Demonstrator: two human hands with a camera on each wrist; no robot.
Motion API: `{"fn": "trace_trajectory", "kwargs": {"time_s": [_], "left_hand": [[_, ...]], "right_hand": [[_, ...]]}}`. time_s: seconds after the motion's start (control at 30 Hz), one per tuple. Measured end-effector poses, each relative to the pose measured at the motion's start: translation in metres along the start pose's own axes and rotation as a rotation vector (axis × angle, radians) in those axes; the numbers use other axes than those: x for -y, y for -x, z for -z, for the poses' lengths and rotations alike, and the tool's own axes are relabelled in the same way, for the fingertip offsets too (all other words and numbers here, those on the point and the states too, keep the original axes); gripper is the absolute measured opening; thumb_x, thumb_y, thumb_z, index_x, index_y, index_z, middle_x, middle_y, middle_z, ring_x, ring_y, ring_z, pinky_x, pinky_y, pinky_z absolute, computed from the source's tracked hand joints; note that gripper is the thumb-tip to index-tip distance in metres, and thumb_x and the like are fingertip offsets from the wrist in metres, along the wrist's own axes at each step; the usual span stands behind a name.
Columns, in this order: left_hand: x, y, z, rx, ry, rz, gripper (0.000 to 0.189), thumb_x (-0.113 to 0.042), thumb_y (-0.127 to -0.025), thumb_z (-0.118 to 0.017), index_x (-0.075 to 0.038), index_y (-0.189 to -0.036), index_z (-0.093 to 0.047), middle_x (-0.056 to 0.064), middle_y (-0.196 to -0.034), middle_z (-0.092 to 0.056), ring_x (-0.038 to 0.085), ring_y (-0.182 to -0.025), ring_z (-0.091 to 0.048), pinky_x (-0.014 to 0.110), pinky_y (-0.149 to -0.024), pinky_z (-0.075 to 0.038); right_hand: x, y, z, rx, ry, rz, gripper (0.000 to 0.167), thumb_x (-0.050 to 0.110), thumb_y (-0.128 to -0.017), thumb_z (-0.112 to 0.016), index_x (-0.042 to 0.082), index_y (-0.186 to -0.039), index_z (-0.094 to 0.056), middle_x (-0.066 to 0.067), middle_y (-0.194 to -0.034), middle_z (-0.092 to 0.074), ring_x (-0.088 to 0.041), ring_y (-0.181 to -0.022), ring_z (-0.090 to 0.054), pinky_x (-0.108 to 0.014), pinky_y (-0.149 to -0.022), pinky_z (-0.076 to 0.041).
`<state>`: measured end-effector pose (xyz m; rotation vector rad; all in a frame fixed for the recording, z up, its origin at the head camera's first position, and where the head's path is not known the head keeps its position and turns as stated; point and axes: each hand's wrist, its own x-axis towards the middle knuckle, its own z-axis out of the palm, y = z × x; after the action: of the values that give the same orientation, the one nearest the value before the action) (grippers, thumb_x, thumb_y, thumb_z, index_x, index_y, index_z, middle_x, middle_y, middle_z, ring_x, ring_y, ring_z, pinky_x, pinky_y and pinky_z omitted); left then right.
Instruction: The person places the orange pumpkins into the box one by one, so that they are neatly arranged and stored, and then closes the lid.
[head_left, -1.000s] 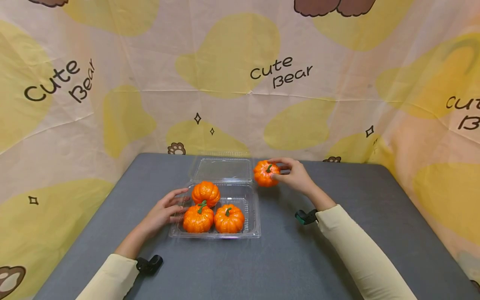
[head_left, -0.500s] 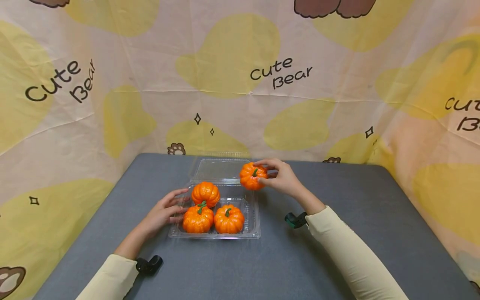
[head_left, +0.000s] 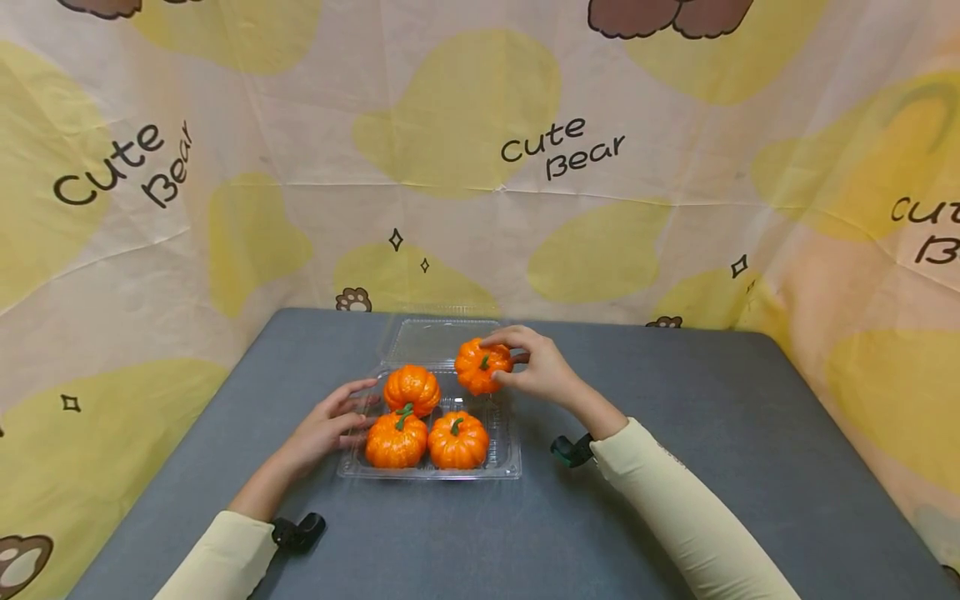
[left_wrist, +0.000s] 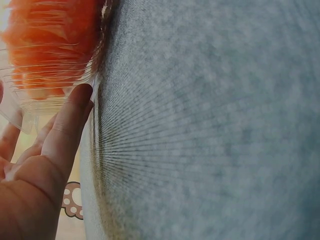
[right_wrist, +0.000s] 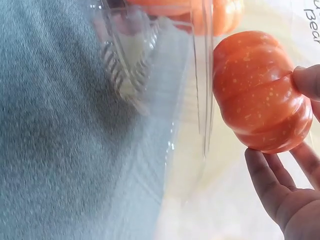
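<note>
My right hand grips a small orange pumpkin between thumb and fingers, over the back right compartment of a clear plastic clamshell box. In the right wrist view the held pumpkin appears beside the box's clear wall. Three more pumpkins sit inside: one at back left, one at front left and one at front right. My left hand has its fingers extended along the box's left side. In the left wrist view its fingertips rest at the ribbed wall.
The box's hinged lid lies folded back behind it on the grey table. A printed fabric backdrop rises right behind the table's far edge and along both sides.
My right hand has carried its pumpkin leftward and slightly nearer, from beside the lid to above the box's back right compartment. The left hand has stayed in place.
</note>
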<state>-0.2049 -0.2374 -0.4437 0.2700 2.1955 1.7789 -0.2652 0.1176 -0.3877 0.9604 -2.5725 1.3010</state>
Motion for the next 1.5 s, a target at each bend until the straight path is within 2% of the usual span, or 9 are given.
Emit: {"fn": "trace_trajectory", "kwargs": {"time_s": [0.1, 0.2, 0.43, 0.6, 0.67, 0.73, 0.87, 1.23, 1.5], "left_hand": [[0.0, 0.001, 0.0, -0.002, 0.0, 0.004, 0.056, -0.006, -0.097, -0.047, -0.007, -0.15, -0.027, 0.032, -0.15, -0.031, 0.034, -0.118, -0.058, 0.042, -0.088, -0.055], [0.0, 0.001, 0.0, -0.002, 0.003, 0.002, 0.056, -0.005, -0.097, -0.046, -0.007, -0.15, -0.027, 0.032, -0.149, -0.032, 0.034, -0.118, -0.058, 0.042, -0.088, -0.055], [0.001, 0.001, 0.0, -0.001, 0.006, 0.001, 0.056, -0.006, -0.097, -0.047, -0.008, -0.15, -0.027, 0.032, -0.15, -0.031, 0.033, -0.118, -0.058, 0.04, -0.087, -0.055], [0.001, 0.0, 0.0, -0.002, 0.005, -0.001, 0.056, -0.006, -0.097, -0.046, -0.008, -0.15, -0.027, 0.032, -0.15, -0.031, 0.034, -0.118, -0.058, 0.039, -0.087, -0.055], [0.001, 0.0, 0.0, -0.001, 0.002, -0.002, 0.056, -0.006, -0.097, -0.046, -0.008, -0.15, -0.027, 0.032, -0.15, -0.031, 0.034, -0.119, -0.057, 0.04, -0.087, -0.055], [0.0, 0.0, 0.0, -0.001, 0.002, -0.003, 0.056, -0.005, -0.097, -0.045, -0.007, -0.15, -0.026, 0.032, -0.15, -0.031, 0.035, -0.119, -0.057, 0.041, -0.087, -0.055], [0.0, 0.0, -0.001, -0.002, 0.005, -0.004, 0.056, -0.005, -0.097, -0.045, -0.006, -0.15, -0.026, 0.033, -0.149, -0.031, 0.034, -0.118, -0.058, 0.041, -0.087, -0.055], [-0.002, 0.0, 0.0, -0.006, -0.005, -0.004, 0.056, -0.005, -0.097, -0.046, -0.006, -0.15, -0.026, 0.033, -0.149, -0.032, 0.034, -0.118, -0.058, 0.04, -0.086, -0.056], [-0.002, 0.001, -0.001, -0.007, -0.011, 0.0, 0.056, -0.007, -0.098, -0.046, -0.006, -0.15, -0.025, 0.032, -0.15, -0.032, 0.037, -0.12, -0.057, 0.041, -0.087, -0.055]], "right_hand": [[0.002, 0.0, -0.005, 0.008, 0.011, 0.007, 0.04, 0.006, -0.079, -0.075, 0.015, -0.117, -0.068, -0.007, -0.129, -0.059, -0.026, -0.11, -0.06, -0.035, -0.083, -0.057], [0.004, -0.001, -0.01, 0.017, 0.037, 0.027, 0.04, 0.006, -0.077, -0.076, 0.015, -0.116, -0.069, -0.008, -0.129, -0.059, -0.024, -0.107, -0.061, -0.034, -0.082, -0.056], [0.005, 0.001, -0.02, 0.06, 0.1, 0.064, 0.039, 0.006, -0.076, -0.073, 0.015, -0.115, -0.07, -0.009, -0.131, -0.058, -0.017, -0.081, -0.06, -0.036, -0.069, -0.054], [0.005, 0.003, -0.024, 0.079, 0.164, 0.104, 0.038, 0.007, -0.078, -0.072, 0.017, -0.114, -0.07, -0.008, -0.131, -0.058, -0.024, -0.105, -0.058, -0.036, -0.071, -0.053], [0.005, 0.003, -0.026, 0.08, 0.19, 0.139, 0.038, 0.007, -0.078, -0.072, 0.016, -0.114, -0.069, -0.008, -0.131, -0.058, -0.028, -0.115, -0.054, -0.039, -0.08, -0.051], [0.004, 0.003, -0.027, 0.082, 0.223, 0.186, 0.038, 0.007, -0.078, -0.072, 0.016, -0.115, -0.069, -0.009, -0.131, -0.058, -0.03, -0.119, -0.053, -0.044, -0.089, -0.048], [0.002, 0.003, -0.028, 0.087, 0.281, 0.268, 0.043, 0.005, -0.077, -0.073, 0.014, -0.118, -0.067, -0.01, -0.13, -0.059, -0.031, -0.12, -0.052, -0.049, -0.101, -0.042], [0.002, 0.001, -0.029, 0.148, 0.404, 0.392, 0.045, 0.004, -0.075, -0.074, 0.014, -0.118, -0.067, -0.01, -0.129, -0.059, -0.03, -0.113, -0.051, -0.042, -0.095, -0.047], [0.0, -0.001, -0.031, 0.177, 0.419, 0.465, 0.045, 0.001, -0.073, -0.073, 0.015, -0.116, -0.067, -0.011, -0.128, -0.06, -0.031, -0.111, -0.052, -0.041, -0.093, -0.046]]}}
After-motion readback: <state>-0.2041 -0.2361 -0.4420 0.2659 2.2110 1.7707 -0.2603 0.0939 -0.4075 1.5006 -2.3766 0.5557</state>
